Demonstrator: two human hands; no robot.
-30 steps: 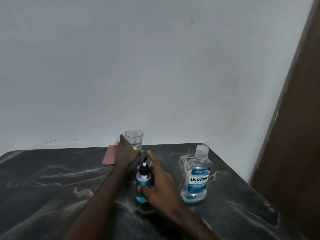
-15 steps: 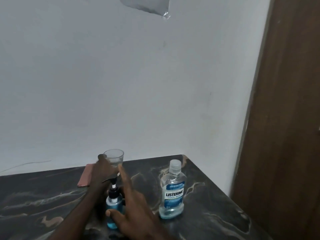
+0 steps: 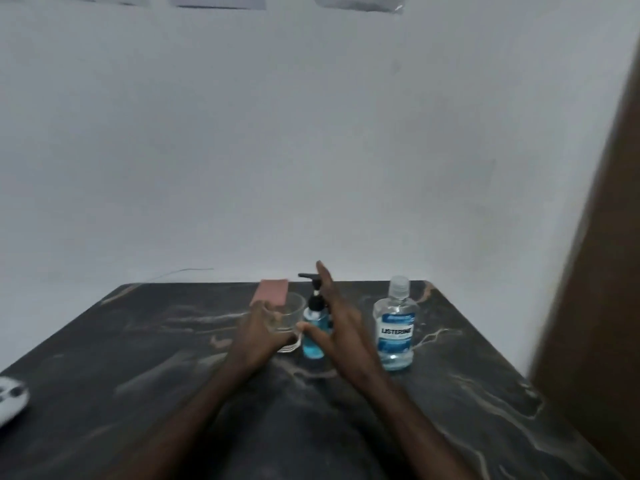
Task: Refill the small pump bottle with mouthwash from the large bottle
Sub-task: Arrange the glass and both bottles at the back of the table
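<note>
The small pump bottle (image 3: 313,336), blue liquid under a black pump head, stands upright mid-table. My right hand (image 3: 341,332) is beside it on its right, fingers stretched straight up past the pump, thumb reaching across the bottle's front; the fingers are not closed round it. My left hand (image 3: 261,336) grips a clear drinking glass (image 3: 290,317) just left of the pump bottle. The large Listerine bottle (image 3: 396,329), capped and holding only a low level of pale blue liquid, stands to the right, apart from both hands.
A pink flat card-like object (image 3: 270,292) lies behind the glass near the back edge of the dark marbled table (image 3: 138,358). A white device (image 3: 10,398) sits at the left edge. A brown door (image 3: 595,271) stands close on the right.
My left hand has brought the glass from the back of the table forward beside the pump bottle. My right hand's fingers have straightened upward. The camera view has shifted.
</note>
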